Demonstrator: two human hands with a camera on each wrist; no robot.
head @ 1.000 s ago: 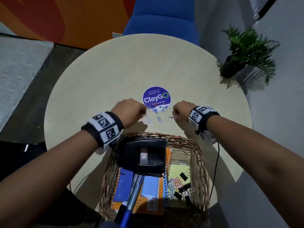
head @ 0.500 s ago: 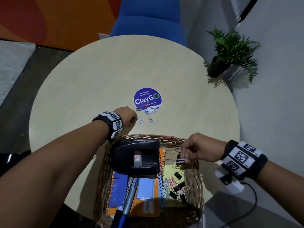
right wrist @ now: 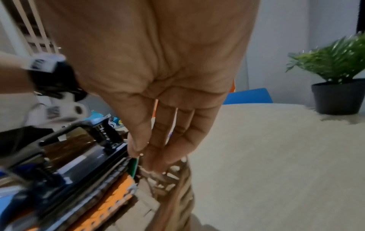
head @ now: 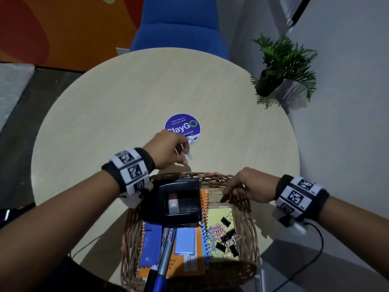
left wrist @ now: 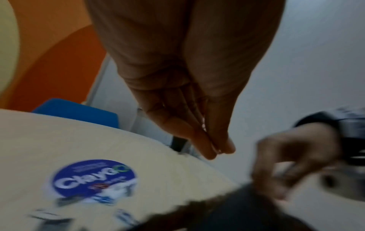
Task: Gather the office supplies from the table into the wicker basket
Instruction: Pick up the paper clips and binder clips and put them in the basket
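- The round table point(head: 126, 106) spreads out ahead of both my hands, with a blue round sticker point(head: 182, 125) on it just beyond my left hand.
- The wicker basket point(head: 246, 234) sits at the near edge, below and between my wrists; its far rim lies right under my right hand.
- Inside it, a black hole punch point(head: 179, 202) lies nearest my left wrist, on top of an orange notebook point(head: 189, 264).
- Blue pads point(head: 148, 247) and a pen point(head: 166, 251) lie on that notebook, closer to me.
- A yellow pad point(head: 219, 216) under my right hand carries black binder clips point(head: 228, 234) and loose paper clips point(head: 214, 229).
- My left hand point(head: 168, 150) is just past the basket rim, fingertips pinched together on a blue paper clip point(head: 189, 156).
- My right hand point(head: 246, 186) hangs over the basket's far right corner, fingers straight and pointing down, holding nothing I can see.
- A few more clips point(head: 192, 140) lie on the sticker's near edge, just past my left fingers.
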